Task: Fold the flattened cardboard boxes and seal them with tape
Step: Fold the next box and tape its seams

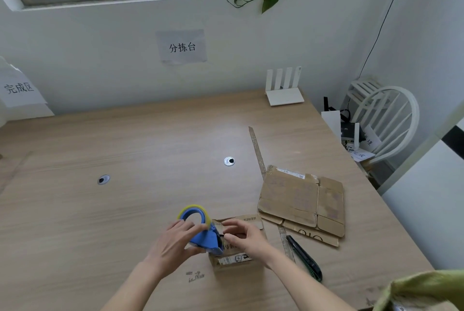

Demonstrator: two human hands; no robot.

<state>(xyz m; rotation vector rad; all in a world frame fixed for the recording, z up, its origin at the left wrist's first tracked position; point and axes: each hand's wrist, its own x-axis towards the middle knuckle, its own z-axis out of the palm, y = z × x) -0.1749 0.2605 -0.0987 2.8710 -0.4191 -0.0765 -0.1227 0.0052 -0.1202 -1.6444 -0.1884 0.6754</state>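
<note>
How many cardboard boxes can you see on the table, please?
2: a small folded box under the hands at the front, and a flattened box lying to its right. More flat ones may lie stacked beneath that one.

A blue plastic tape dispenser with a yellow-edged roll [198,228] stands tilted in the left hand [175,243]. Beneath both hands sits a small brown folded cardboard box with labels [233,256]. A stack of flattened brown cardboard boxes [303,201] lies just beyond the right hand [247,238].
</note>
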